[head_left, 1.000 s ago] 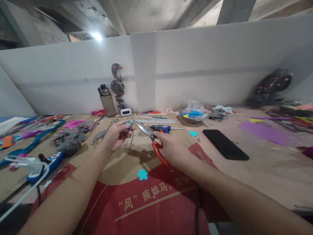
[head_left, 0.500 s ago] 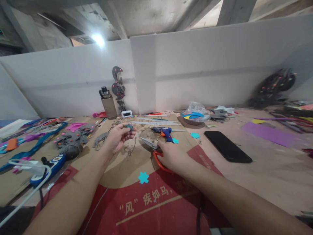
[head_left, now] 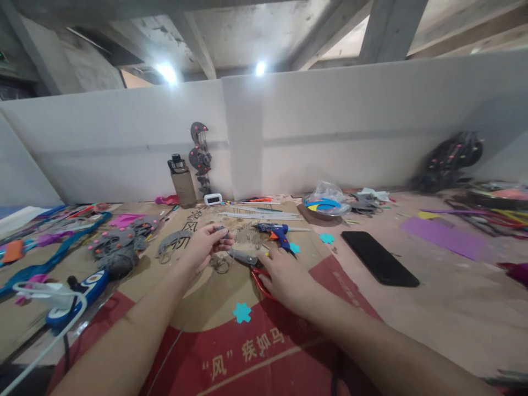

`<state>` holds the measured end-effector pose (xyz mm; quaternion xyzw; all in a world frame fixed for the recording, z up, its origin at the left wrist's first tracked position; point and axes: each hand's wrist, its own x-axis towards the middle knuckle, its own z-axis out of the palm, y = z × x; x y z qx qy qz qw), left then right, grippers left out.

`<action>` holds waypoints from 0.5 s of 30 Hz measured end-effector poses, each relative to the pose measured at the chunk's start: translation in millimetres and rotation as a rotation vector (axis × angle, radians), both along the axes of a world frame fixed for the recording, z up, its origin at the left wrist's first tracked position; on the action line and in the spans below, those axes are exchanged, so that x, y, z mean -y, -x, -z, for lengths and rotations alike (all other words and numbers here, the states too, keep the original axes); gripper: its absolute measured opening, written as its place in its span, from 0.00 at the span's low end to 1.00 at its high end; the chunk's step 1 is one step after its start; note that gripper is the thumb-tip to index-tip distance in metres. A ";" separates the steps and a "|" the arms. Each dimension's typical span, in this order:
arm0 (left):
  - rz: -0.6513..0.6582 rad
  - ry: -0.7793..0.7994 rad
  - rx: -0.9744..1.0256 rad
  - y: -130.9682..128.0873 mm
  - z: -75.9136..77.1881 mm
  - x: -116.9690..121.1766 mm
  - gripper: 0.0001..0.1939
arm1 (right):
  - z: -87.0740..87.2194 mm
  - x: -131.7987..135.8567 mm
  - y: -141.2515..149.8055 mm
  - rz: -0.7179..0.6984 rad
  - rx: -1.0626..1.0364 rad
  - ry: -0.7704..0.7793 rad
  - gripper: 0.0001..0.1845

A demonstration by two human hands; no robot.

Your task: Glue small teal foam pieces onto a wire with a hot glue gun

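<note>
My left hand [head_left: 206, 246] pinches a small dark teal piece [head_left: 223, 229] between thumb and fingertips, raised over the cardboard. Its exact kind is too small to make out. A loop of thin grey cord [head_left: 220, 263] shows just below that hand. My right hand [head_left: 284, 270] is closed around the red handles of a pair of scissors [head_left: 244, 257], whose blades point left toward my left hand and look closed. Part of the handles is hidden by the fingers. A blue glue gun [head_left: 279, 233] lies just beyond my right hand. Nearer me is a cyan flower-shaped cutout [head_left: 242, 312].
A black phone [head_left: 378, 258] lies to the right. Farther back stand a bottle [head_left: 183, 184], a small white clock [head_left: 213, 199] and a bowl [head_left: 325, 212] with plastic wrap. Grey yarn [head_left: 122, 261] and a blue power strip [head_left: 78, 297] are at left.
My right hand has shifted slightly left and down with the scissors, and their blades have come together. My left hand still pinches the small piece, now slightly lower. The view has tilted up.
</note>
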<state>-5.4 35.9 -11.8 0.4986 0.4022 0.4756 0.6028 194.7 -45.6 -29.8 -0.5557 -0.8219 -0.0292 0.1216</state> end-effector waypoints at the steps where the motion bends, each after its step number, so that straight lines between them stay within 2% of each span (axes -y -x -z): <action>1: 0.000 0.003 -0.008 -0.8 0.5 0.6 0.07 | 0.6 -1.3 -0.6 0.004 -0.007 -0.013 0.13; 8: 0.028 0.037 -0.041 -3.3 4.4 2.6 0.07 | 3.8 -10.5 -5.1 -0.142 -0.211 0.063 0.12; 15: 0.036 0.046 -0.117 -6.7 0.6 7.6 0.11 | 4.6 -17.9 -9.9 -0.181 -0.415 0.007 0.11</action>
